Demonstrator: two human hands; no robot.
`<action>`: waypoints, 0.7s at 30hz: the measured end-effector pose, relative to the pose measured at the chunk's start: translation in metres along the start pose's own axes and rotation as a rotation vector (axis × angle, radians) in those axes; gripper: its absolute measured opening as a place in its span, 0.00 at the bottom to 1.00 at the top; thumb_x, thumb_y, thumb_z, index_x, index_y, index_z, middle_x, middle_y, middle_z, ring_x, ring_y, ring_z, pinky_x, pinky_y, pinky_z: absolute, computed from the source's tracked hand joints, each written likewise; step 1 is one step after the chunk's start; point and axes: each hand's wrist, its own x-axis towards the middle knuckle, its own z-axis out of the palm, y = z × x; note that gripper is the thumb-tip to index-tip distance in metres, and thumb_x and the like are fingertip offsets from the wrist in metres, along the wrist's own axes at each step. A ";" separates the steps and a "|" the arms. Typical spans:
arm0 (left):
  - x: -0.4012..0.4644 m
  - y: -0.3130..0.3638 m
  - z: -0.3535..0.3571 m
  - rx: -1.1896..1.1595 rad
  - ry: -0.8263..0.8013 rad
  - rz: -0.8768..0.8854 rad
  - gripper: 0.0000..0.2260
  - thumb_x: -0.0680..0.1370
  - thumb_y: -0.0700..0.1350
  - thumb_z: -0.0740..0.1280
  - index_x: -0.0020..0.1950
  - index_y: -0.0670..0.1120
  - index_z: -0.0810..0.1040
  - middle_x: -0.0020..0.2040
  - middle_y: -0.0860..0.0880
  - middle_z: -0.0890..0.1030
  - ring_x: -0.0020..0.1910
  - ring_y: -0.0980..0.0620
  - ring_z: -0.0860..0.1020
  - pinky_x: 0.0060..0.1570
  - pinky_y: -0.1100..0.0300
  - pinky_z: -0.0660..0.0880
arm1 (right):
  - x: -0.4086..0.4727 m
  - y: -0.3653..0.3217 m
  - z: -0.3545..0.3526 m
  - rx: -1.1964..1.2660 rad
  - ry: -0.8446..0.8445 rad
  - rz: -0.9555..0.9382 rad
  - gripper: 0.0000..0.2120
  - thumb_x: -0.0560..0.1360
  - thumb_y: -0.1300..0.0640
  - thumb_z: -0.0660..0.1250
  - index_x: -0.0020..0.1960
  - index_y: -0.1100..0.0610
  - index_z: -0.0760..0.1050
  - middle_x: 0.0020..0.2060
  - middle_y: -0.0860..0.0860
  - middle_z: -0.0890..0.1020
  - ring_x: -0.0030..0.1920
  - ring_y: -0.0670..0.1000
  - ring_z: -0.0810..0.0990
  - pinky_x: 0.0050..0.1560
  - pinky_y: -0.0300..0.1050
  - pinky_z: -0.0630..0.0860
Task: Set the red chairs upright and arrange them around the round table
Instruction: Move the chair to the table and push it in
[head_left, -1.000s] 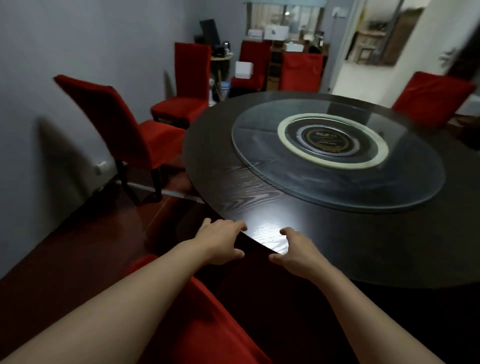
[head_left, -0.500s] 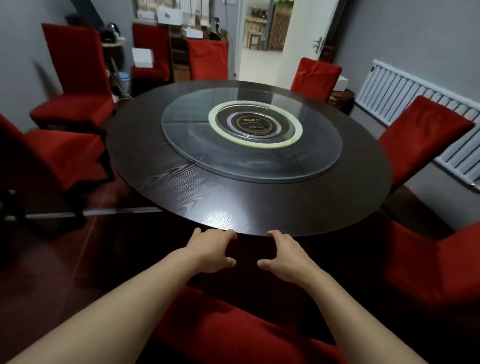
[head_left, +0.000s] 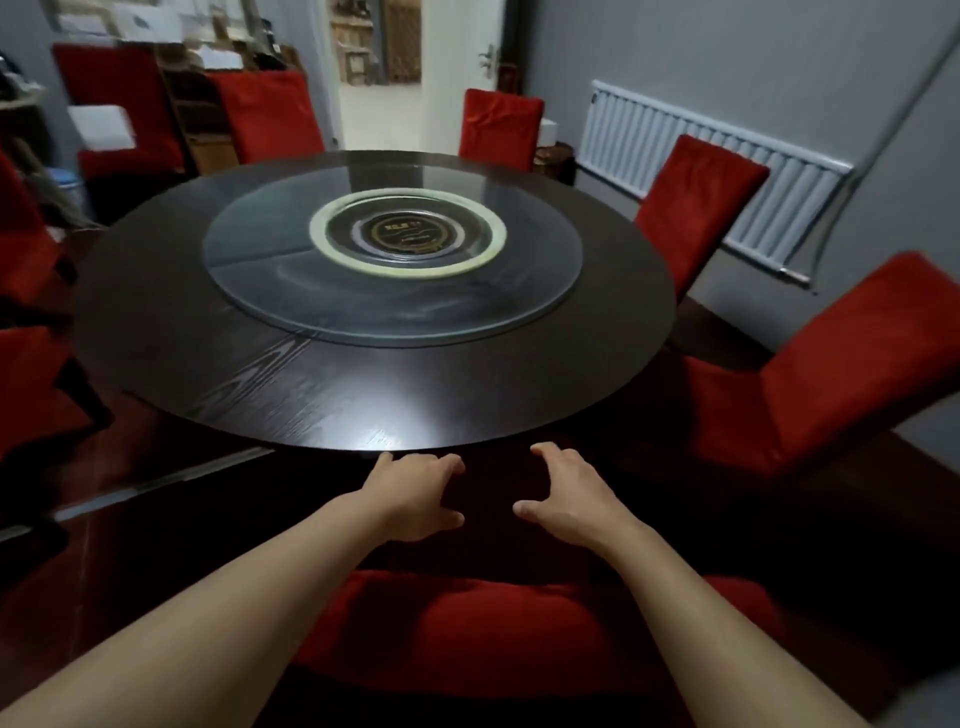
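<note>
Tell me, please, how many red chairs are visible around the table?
7 at least: the near chair under the arms; right chairs; far chairs; back-left chair; left-edge chair, cut off, possibly two.

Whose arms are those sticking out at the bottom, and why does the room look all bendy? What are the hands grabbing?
The picture comes from a wide-angle camera worn on a person's head, looking forward and down, so you see that person's own arms. That wide lens bends the room.

The left hand and right hand reach out just in front of the edge of the big round table. Their fingers are curled over something dark and hard to make out, probably part of the red chair right below the arms, but I cannot tell.

On the table lies a round glass turntable. More red chairs stand around, like this one.
</note>
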 end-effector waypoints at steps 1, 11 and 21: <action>-0.002 0.000 0.000 0.010 -0.006 0.045 0.27 0.76 0.59 0.65 0.72 0.53 0.63 0.67 0.51 0.72 0.67 0.50 0.69 0.65 0.49 0.61 | -0.008 0.000 0.004 0.009 0.020 0.040 0.38 0.72 0.47 0.72 0.75 0.49 0.57 0.71 0.52 0.65 0.69 0.54 0.67 0.65 0.49 0.70; -0.063 -0.021 0.022 -0.136 -0.140 0.197 0.26 0.78 0.65 0.55 0.71 0.53 0.65 0.66 0.49 0.75 0.64 0.48 0.73 0.63 0.48 0.68 | -0.094 -0.016 0.044 0.176 0.116 0.152 0.36 0.70 0.30 0.62 0.74 0.42 0.59 0.73 0.47 0.62 0.72 0.54 0.62 0.72 0.55 0.59; -0.082 -0.012 0.035 0.122 -0.095 0.258 0.36 0.60 0.73 0.68 0.63 0.61 0.66 0.51 0.56 0.80 0.49 0.51 0.80 0.42 0.58 0.70 | -0.110 0.000 0.072 -0.441 0.225 -0.041 0.41 0.63 0.41 0.77 0.71 0.44 0.64 0.67 0.44 0.69 0.70 0.49 0.62 0.74 0.54 0.44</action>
